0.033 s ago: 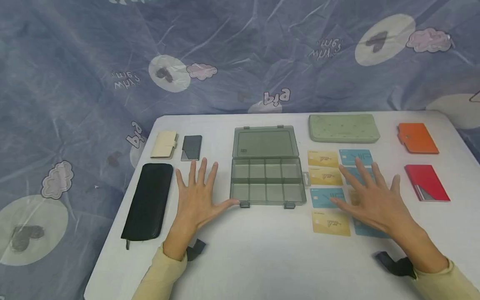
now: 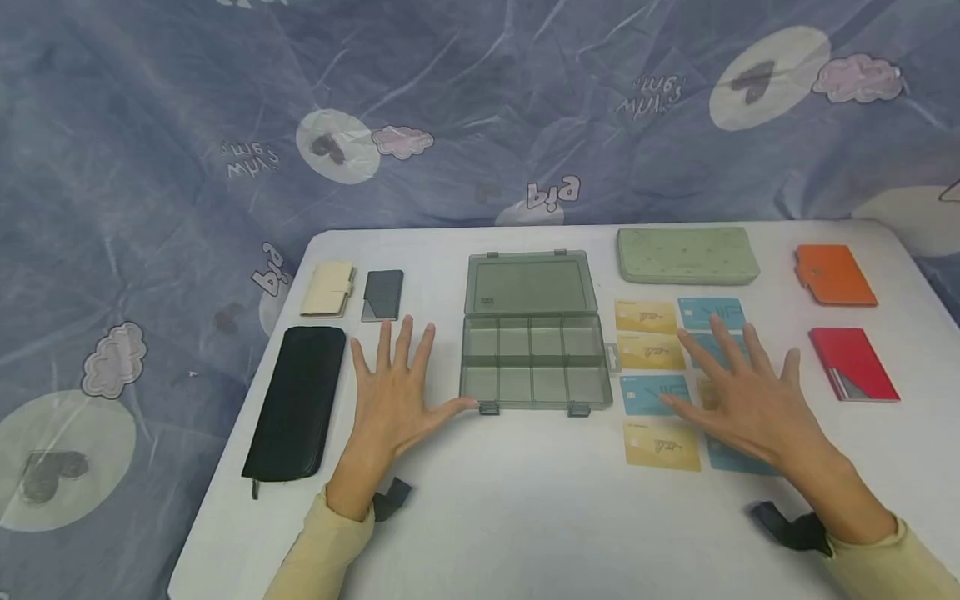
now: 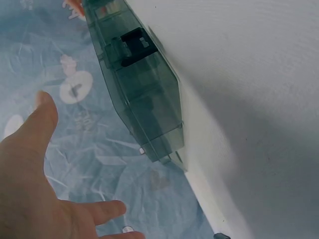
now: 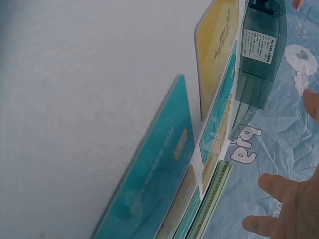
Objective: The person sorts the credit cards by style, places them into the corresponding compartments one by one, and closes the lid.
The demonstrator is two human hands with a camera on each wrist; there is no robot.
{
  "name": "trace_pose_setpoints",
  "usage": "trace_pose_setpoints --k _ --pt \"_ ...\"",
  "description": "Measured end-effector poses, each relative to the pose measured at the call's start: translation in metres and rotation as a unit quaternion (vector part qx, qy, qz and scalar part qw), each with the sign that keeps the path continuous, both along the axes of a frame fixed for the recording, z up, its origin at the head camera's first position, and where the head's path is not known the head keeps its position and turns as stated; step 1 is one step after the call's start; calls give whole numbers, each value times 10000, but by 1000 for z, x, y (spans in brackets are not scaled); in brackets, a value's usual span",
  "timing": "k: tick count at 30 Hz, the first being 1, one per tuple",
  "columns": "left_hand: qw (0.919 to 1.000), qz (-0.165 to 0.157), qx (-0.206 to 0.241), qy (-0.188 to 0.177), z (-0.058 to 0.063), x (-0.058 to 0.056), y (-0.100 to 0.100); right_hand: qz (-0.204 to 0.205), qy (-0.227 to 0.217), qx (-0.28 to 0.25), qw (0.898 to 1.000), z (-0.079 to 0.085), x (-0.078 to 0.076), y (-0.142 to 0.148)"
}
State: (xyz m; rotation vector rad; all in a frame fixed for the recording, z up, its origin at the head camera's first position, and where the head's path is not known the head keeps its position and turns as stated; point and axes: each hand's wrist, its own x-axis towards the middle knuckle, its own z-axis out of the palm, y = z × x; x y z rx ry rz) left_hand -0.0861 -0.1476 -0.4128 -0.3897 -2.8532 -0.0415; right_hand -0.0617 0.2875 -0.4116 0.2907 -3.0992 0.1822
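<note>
My left hand (image 2: 393,400) is held with fingers spread and nothing in it. Its thumb points at the near left corner of a clear green compartment box (image 2: 531,283), whose lid lies back; the left wrist view shows a gap between thumb and box. Over the bank-style cards spreads my right hand (image 2: 750,408), also holding nothing and covering some of them. Yellow cards (image 2: 649,352) and blue cards (image 2: 652,395) lie in two columns right of the box. Whether the right hand touches any card is hard to tell.
Left of the box lie a black zip wallet (image 2: 296,404), a cream snap-tab wallet (image 2: 327,288) and a dark grey card holder (image 2: 383,295). To the right are a green zip pouch (image 2: 687,256), an orange wallet (image 2: 836,275) and a red card holder (image 2: 853,364). Patterned fabric (image 2: 465,108) hangs behind the white table (image 2: 525,508).
</note>
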Motion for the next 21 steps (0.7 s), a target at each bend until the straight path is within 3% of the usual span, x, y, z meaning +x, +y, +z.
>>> trace_pose_setpoints --k 8,12,15,21 --pt "9998 -39 75 -171 -4 0 1 48 49 23 10000 0 -2 0" --pt "9963 -277 590 -563 -3 -2 4 457 182 -294 9984 3 -11 1" --pt "9852 -600 1272 -980 -6 -6 7 849 40 -685 9940 7 -24 0" --pt "9467 -983 2514 -1756 -24 -18 11 1014 -958 -1272 9820 13 -48 -7"
